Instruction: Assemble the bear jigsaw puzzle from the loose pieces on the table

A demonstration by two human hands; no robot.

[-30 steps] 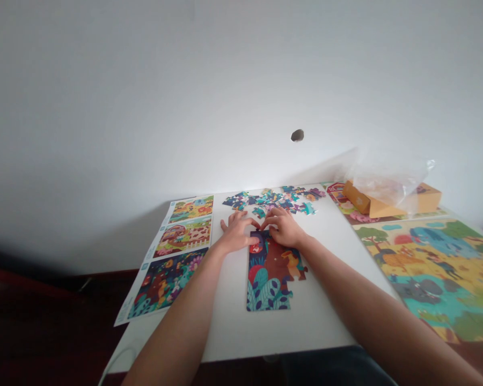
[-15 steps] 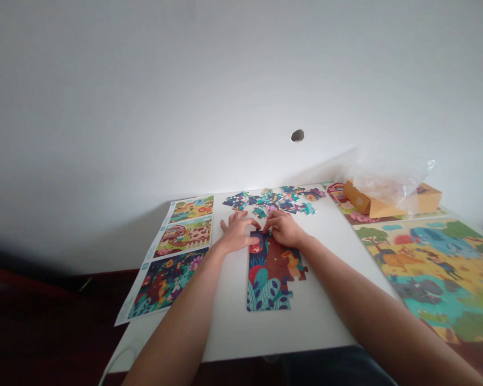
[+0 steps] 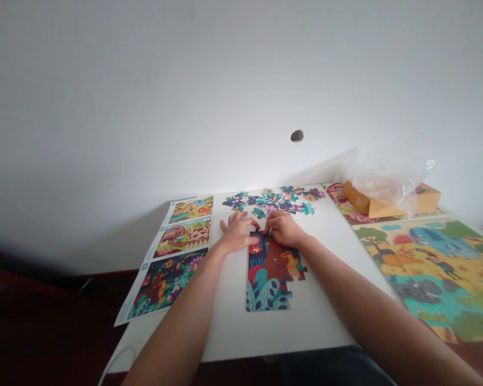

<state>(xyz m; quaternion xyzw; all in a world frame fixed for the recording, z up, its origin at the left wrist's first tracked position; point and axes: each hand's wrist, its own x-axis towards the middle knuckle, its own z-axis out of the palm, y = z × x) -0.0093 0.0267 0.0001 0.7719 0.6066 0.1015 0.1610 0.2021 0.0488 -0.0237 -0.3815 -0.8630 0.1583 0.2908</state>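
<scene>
A partly joined jigsaw puzzle [image 3: 268, 273] lies flat on the white table, with blue-green leaves along its near side and brown and orange shapes above. My left hand [image 3: 238, 234] is at its far left corner, thumb on the left edge and index finger bent round to the top edge, holding that corner. Over the top edge, my right hand [image 3: 284, 227] has its fingers pinched together on a small dark puzzle piece [image 3: 268, 234], mostly hidden by the fingers. Just beyond both hands lies a pile of loose puzzle pieces [image 3: 271, 198].
To the left, a picture sheet [image 3: 175, 279] shows several printed scenes. At the right lies a finished animal puzzle [image 3: 446, 279]. Behind it, an orange box [image 3: 424, 199] and a clear plastic bag [image 3: 386, 179] rest on another farm puzzle [image 3: 348, 210]. A wall with a hole [image 3: 297, 136] borders the table.
Almost nothing differs. Both hands keep their places at the puzzle's top edge, and the view has shifted very slightly.
</scene>
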